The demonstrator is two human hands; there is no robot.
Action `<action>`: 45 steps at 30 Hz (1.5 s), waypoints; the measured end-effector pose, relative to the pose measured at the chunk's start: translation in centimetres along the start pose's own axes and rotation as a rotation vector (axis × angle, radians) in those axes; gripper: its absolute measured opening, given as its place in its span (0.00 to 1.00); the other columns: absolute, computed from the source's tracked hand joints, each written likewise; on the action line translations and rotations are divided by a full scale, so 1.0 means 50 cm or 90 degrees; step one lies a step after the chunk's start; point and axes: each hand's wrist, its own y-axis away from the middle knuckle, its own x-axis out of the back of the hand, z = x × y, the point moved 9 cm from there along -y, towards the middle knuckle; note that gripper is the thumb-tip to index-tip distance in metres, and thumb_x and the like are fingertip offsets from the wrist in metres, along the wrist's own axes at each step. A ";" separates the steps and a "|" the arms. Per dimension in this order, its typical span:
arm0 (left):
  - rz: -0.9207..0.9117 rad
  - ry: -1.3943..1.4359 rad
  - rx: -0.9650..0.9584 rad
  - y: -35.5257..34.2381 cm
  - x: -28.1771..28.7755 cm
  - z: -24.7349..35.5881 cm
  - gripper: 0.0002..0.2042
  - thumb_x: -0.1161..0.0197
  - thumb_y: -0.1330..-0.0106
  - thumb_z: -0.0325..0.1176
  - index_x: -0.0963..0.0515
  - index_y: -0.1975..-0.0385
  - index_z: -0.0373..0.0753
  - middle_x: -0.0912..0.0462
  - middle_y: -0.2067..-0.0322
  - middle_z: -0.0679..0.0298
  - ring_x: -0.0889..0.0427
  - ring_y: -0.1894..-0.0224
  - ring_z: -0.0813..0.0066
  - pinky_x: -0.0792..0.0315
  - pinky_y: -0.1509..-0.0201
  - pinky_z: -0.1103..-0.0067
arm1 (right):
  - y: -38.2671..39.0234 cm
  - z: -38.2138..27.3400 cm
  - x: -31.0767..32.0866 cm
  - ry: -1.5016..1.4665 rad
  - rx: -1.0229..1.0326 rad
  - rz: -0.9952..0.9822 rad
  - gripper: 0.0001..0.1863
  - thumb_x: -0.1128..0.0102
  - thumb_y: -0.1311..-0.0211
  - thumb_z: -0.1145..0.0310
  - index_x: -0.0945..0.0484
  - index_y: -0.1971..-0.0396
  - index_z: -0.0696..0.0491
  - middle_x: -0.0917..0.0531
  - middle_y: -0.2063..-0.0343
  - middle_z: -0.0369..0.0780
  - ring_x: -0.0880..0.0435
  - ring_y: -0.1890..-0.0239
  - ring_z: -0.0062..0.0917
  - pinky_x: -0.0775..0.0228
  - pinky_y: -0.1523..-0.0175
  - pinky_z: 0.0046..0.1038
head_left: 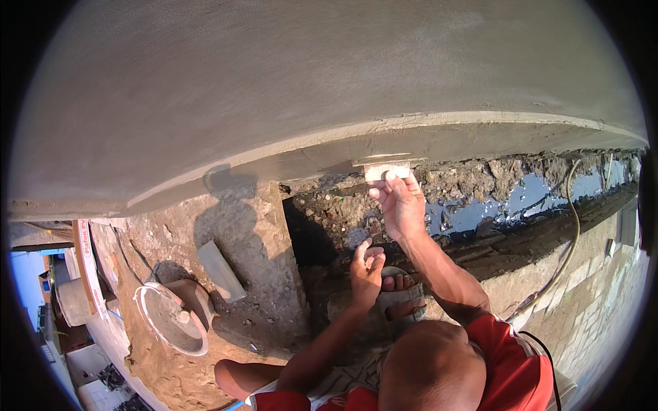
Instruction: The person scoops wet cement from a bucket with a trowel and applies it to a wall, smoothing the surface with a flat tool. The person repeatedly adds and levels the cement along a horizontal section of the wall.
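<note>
**Smoothing the underside of the plastered ledge**

From the head camera, I am crouching at the foot of a big grey plastered wall (308,82). Most of its face is looking even and finished, and the ledge (425,133) running along its bottom edge is already shaped. What I judge is left is the narrow band under that ledge, where the grey is meeting rough rubble (473,178) and a strip of dark water (480,212).

My right hand (401,205) is reaching up and pressing a small pale block (387,171) flat against the underside of the ledge. My fingers (392,179) are curling round its lower edge, thumb on the left side, so the block is sitting above my fingertips and touching the wall, with my palm hanging below it.

My left hand (367,267) is hovering lower, well apart from the block, half open with fingers loosely bent and holding nothing, just above my sandalled foot (401,294).

Off to my left, a round pan (171,318) with a lump in it is resting on the dirt, and a flat trowel board (221,270) is lying just beside it, both out of my reach.
</note>
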 end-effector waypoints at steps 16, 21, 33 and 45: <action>-0.189 -0.345 0.027 0.122 0.106 0.113 0.21 0.42 0.38 0.28 0.33 0.45 0.33 0.20 0.60 0.56 0.21 0.58 0.71 0.28 0.51 0.76 | 0.085 -0.166 0.062 0.043 0.054 -0.037 0.14 0.42 0.40 0.72 0.32 0.55 0.52 0.23 0.66 0.33 0.23 0.64 0.21 0.23 0.58 0.35; -0.295 -0.578 0.041 0.185 0.181 0.108 0.22 0.38 0.40 0.31 0.32 0.46 0.34 0.20 0.59 0.54 0.20 0.57 0.64 0.28 0.50 0.71 | 0.042 -0.067 0.222 0.026 -0.025 -0.029 0.11 0.43 0.38 0.69 0.31 0.57 0.48 0.24 0.70 0.30 0.24 0.68 0.17 0.24 0.60 0.31; -0.346 -0.617 0.019 0.242 0.178 0.070 0.23 0.38 0.39 0.36 0.32 0.44 0.39 0.23 0.54 0.52 0.23 0.51 0.59 0.30 0.47 0.70 | -0.050 -0.068 0.198 0.023 0.037 0.045 0.06 0.47 0.37 0.74 0.32 0.62 0.50 0.28 0.75 0.31 0.23 0.70 0.20 0.25 0.65 0.27; -0.335 -0.614 0.027 0.234 0.214 0.096 0.25 0.37 0.40 0.35 0.33 0.43 0.37 0.25 0.51 0.48 0.25 0.48 0.56 0.32 0.44 0.69 | 0.041 -0.276 -0.141 0.063 0.169 -0.027 0.08 0.46 0.37 0.72 0.30 0.59 0.56 0.21 0.65 0.40 0.18 0.64 0.27 0.26 0.66 0.26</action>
